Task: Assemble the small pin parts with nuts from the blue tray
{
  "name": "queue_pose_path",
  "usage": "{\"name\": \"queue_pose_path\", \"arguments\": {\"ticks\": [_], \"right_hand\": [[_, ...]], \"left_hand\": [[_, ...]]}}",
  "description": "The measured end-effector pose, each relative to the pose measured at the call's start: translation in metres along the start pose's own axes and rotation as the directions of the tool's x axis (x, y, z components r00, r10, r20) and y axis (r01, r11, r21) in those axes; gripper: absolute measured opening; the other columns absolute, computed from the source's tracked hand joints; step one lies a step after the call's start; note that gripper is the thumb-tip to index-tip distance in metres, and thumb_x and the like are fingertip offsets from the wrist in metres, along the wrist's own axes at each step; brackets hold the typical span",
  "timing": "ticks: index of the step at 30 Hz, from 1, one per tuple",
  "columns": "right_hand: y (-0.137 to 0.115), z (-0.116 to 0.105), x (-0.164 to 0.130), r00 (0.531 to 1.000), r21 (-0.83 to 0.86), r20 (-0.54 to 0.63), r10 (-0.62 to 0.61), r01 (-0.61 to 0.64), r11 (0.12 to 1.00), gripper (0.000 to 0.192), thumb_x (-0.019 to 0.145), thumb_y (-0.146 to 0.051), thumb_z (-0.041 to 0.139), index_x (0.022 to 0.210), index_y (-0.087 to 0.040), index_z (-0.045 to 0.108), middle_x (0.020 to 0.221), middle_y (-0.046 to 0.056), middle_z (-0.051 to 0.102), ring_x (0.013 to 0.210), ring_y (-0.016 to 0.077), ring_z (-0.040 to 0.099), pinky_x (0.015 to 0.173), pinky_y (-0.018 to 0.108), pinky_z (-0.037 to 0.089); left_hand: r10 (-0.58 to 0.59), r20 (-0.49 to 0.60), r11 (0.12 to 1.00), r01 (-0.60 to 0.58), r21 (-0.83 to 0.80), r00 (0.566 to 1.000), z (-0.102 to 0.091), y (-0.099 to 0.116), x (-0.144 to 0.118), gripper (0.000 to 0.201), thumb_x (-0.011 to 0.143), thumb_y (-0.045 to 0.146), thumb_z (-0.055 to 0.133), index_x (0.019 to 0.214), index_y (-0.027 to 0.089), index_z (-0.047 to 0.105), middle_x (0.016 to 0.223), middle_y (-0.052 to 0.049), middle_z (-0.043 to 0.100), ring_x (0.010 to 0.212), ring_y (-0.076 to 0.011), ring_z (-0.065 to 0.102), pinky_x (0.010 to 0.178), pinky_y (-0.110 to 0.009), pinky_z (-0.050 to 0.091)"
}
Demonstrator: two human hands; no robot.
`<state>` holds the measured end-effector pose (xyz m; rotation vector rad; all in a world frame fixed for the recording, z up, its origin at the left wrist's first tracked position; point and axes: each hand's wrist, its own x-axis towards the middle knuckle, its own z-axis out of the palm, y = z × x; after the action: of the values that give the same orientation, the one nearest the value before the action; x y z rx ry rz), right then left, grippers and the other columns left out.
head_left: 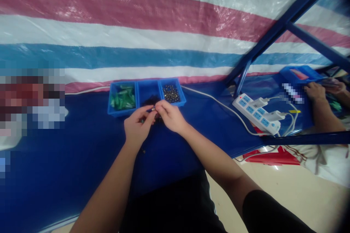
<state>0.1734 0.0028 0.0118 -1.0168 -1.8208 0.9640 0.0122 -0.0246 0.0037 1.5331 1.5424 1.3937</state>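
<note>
Head view: a person's left hand (138, 125) and right hand (171, 115) meet over a blue-covered desk (68, 160), fingertips pinched together on a small metallic part (153, 109) held between them. Each grip is nearly closed, thumb against forefinger; what else the left hand may hold is too small to tell. Just beyond the hands sit three blue bins side by side: the left bin (122, 98) holds green parts, the middle bin (149, 94), directly behind the pinched part, holds something dark, and the right bin (172, 93) holds small metal pieces. A white cable (218, 103) runs along the desk from behind the bins to a white power strip (257, 113), well to the right of the right hand. Farther right, behind a blue metal frame (276, 29), another person's hand (315, 91) rests near a blue tray (299, 74). A striped tarpaulin (136, 25) hangs behind the desk.
</note>
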Motion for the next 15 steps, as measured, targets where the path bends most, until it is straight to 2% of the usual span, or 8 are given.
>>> {"name": "queue_pose_path", "arguments": {"ticks": [4, 8, 12, 15], "right_hand": [[-0.004, -0.0017, -0.0001, 1.0, 0.002, 0.016, 0.017, -0.017, 1.0, 0.033, 0.105, -0.047, 0.039, 0.097, -0.021, 0.058, 0.084, 0.0, 0.064, 0.076, 0.0133, 0.062, 0.074, 0.025, 0.047], [-0.005, -0.0024, 0.0002, 0.999, 0.007, 0.036, -0.002, 0.001, 1.0, 0.032, 0.106, -0.046, 0.039, 0.096, -0.021, 0.057, 0.083, -0.001, 0.063, 0.074, 0.0127, 0.061, 0.073, 0.025, 0.047], [-0.0058, -0.0023, -0.0003, 0.999, 0.018, 0.034, 0.029, -0.03, 0.999, 0.034, 0.106, -0.048, 0.037, 0.095, -0.022, 0.056, 0.083, 0.0, 0.064, 0.076, 0.014, 0.063, 0.073, 0.027, 0.049], [-0.0067, -0.0015, -0.001, 0.999, 0.026, 0.014, 0.031, -0.031, 0.999, 0.031, 0.106, -0.047, 0.04, 0.104, -0.022, 0.057, 0.088, 0.001, 0.066, 0.078, 0.0145, 0.065, 0.075, 0.028, 0.051]], "left_hand": [[0.014, 0.001, 1.0, -0.014, 0.027, 1.0, -0.0008, -0.004, -0.0002, 0.028, 0.085, 0.04, 0.073, 0.104, 0.021, 0.076, 0.068, 0.001, 0.072, 0.056, -0.0113, 0.069, 0.061, -0.022, 0.057], [0.024, 0.021, 1.0, -0.024, 0.004, 1.0, -0.0006, -0.0009, -0.0007, 0.033, 0.085, 0.04, 0.073, 0.113, 0.022, 0.074, 0.071, 0.001, 0.073, 0.058, -0.0115, 0.069, 0.062, -0.023, 0.058], [0.025, 0.008, 1.0, -0.025, 0.015, 1.0, 0.0001, 0.003, -0.0003, 0.029, 0.084, 0.041, 0.074, 0.105, 0.022, 0.076, 0.068, 0.002, 0.071, 0.058, -0.0114, 0.069, 0.058, -0.021, 0.055], [0.023, -0.007, 1.0, -0.023, 0.009, 1.0, -0.0001, 0.0015, 0.0006, 0.029, 0.082, 0.04, 0.075, 0.104, 0.022, 0.076, 0.066, 0.003, 0.07, 0.056, -0.0108, 0.067, 0.058, -0.021, 0.055]]}}
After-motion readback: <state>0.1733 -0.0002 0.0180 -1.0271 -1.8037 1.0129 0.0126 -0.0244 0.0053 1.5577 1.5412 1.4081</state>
